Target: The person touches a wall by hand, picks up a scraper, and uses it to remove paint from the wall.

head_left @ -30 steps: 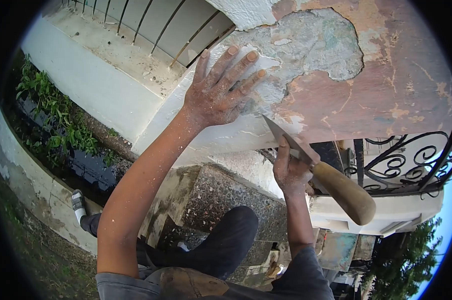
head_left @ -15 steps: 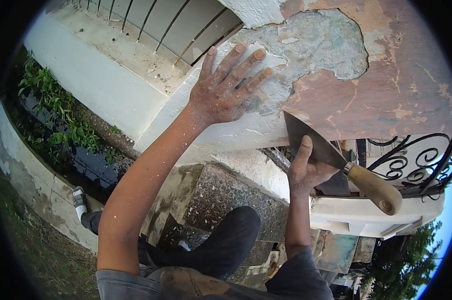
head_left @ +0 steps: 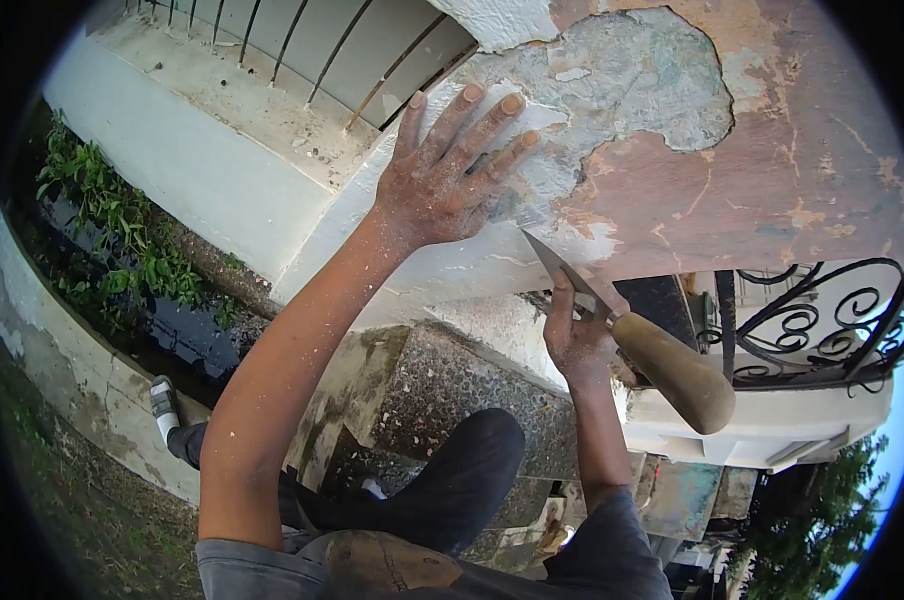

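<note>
My left hand [head_left: 434, 190] lies with spread fingers on the wall [head_left: 747, 215], dusted with white powder. Beside it is a rough grey-white patch [head_left: 662, 85] where the pinkish coating has come away. My right hand [head_left: 578, 335] is closed round a putty knife [head_left: 676, 374], gripping it at the blade close to the neck, with the rounded wooden handle sticking out to the lower right. The blade is seen nearly edge-on, its corner right at the lower white part of the wall, below my left fingers. White dust and flecks cover both forearms.
Barred window [head_left: 317, 60] and its ledge sit at upper left. A ditch with dark water [head_left: 187, 335] and green plants [head_left: 122, 225] runs along the left. Below are pebbled steps [head_left: 452, 390]; a scrolled iron railing [head_left: 822, 330] stands at right.
My right hand has moved left with the putty knife, and its blade has turned from broadside to nearly edge-on. A whitish spot now shows where the blade was. My left hand has barely moved.
</note>
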`<state>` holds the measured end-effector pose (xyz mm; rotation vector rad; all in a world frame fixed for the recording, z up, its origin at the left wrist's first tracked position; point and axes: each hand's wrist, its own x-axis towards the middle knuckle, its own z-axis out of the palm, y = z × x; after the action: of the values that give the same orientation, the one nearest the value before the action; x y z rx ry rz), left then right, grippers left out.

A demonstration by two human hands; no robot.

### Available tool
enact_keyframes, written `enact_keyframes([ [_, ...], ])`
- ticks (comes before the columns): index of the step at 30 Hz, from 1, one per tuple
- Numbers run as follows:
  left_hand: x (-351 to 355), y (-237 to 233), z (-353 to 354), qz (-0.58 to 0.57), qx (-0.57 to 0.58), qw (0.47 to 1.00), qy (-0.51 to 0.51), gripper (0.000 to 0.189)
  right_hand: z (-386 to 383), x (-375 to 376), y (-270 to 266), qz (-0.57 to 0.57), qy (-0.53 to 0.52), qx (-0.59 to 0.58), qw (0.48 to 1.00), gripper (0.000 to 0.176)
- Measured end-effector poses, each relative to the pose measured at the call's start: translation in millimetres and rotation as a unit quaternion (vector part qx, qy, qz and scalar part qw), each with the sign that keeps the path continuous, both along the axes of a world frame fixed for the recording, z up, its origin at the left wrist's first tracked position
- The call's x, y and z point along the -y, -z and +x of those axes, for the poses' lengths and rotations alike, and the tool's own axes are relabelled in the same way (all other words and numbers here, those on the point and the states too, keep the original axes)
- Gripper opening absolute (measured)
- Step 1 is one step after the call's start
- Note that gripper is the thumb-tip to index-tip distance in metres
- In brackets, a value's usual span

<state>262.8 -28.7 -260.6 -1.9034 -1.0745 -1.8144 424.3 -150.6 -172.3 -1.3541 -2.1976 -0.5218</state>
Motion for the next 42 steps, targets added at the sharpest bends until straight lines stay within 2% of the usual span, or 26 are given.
enact_keyframes([
  [4,1,0,0,-0.003,-0.01,1.0,-0.02,0.05,0,-7,6,0.019,-0.049,-0.14,0.989,0.034],
  [5,2,1,0,-0.007,-0.012,1.0,-0.016,0.051,15,-4,9,-0.022,-0.001,0.014,1.0,0.036],
  [7,0,2,-2,-0.015,-0.012,1.0,-0.009,0.051,0,-1,-9,-0.071,0.0,-0.015,0.997,0.034],
  [8,0,7,-1,-0.022,-0.01,1.0,-0.006,0.051,-10,-5,-8,-0.038,-0.017,-0.171,0.984,0.027],
  [9,1,9,-1,-0.031,-0.006,1.0,-0.002,0.051,-20,-8,-8,0.012,-0.057,-0.321,0.945,0.02],
  [10,2,12,-2,-0.031,-0.004,0.999,-0.005,0.051,-17,-11,-4,0.025,-0.069,-0.298,0.952,0.018],
  [11,3,14,-2,-0.031,-0.001,0.999,-0.008,0.05,-18,-10,-5,-0.039,-0.043,-0.116,0.992,0.022],
  [12,3,16,-2,-0.031,0.001,0.999,-0.011,0.05,-19,-11,-5,-0.102,-0.014,0.071,0.992,0.025],
  [13,2,20,-2,-0.023,0.0,1.0,-0.014,0.049,-21,-14,-6,-0.05,0.018,0.081,0.995,0.025],
  [14,1,26,-2,-0.018,-0.001,1.0,-0.02,0.049,-24,-20,-12,0.054,-0.092,-0.137,0.985,0.013],
  [15,1,31,-2,-0.016,-0.001,1.0,-0.023,0.05,-37,-24,-15,0.068,-0.094,-0.256,0.96,0.014],
  [17,2,42,-1,-0.022,-0.001,0.999,-0.032,0.05,-18,-26,-6,0.02,-0.057,-0.207,0.976,0.02],
  [20,0,44,-1,-0.018,0.0,0.999,-0.036,0.05,-26,-27,-17,0.068,-0.098,-0.236,0.964,0.032],
  [22,1,45,-1,-0.02,0.0,0.999,-0.033,0.05,-48,-24,-33,0.008,-0.09,-0.377,0.922,0.034],
  [23,2,45,-2,-0.022,-0.002,0.999,-0.031,0.05,-42,-23,-27,0.03,-0.071,-0.177,0.981,0.033],
  [24,2,43,-3,-0.023,-0.004,0.999,-0.029,0.05,-38,-22,-19,0.052,-0.049,0.031,0.997,0.033],
  [26,-2,45,-2,-0.01,-0.003,1.0,-0.028,0.05,-34,-27,-16,0.039,-0.038,0.015,0.998,0.034],
  [27,-1,45,-2,-0.008,-0.001,1.0,-0.03,0.05,-44,-27,-25,-0.006,-0.048,-0.205,0.978,0.036],
  [30,0,47,-3,-0.017,-0.006,0.999,-0.029,0.049,-38,-22,-18,-0.026,-0.012,0.033,0.999,0.025],
  [32,0,46,-1,-0.005,-0.003,1.0,-0.029,0.049,-36,-25,-19,0.022,-0.085,-0.022,0.996,0.02],
  [34,-1,47,-3,-0.004,0.0,0.999,-0.033,0.049,-40,-28,-16,0.023,-0.086,-0.221,0.971,0.023],
  [37,0,46,-2,-0.005,0.001,1.0,-0.028,0.048,-32,-28,-24,0.037,-0.086,0.019,0.995,0.032],
  [39,-1,46,-3,0.0,0.001,1.0,-0.031,0.048,-53,-21,-35,-0.024,-0.069,-0.261,0.962,0.034],
  [40,-1,46,-3,-0.002,0.0,0.999,-0.032,0.048,-51,-25,-32,0.003,-0.079,-0.31,0.947,0.032],
  [41,0,46,-3,-0.006,0.0,0.999,-0.033,0.048,-40,-29,-21,0.013,-0.066,-0.204,0.977,0.031],
  [42,0,46,-3,-0.008,-0.001,0.999,-0.033,0.048,-35,-30,-17,0.001,-0.001,0.033,0.999,0.03],
])
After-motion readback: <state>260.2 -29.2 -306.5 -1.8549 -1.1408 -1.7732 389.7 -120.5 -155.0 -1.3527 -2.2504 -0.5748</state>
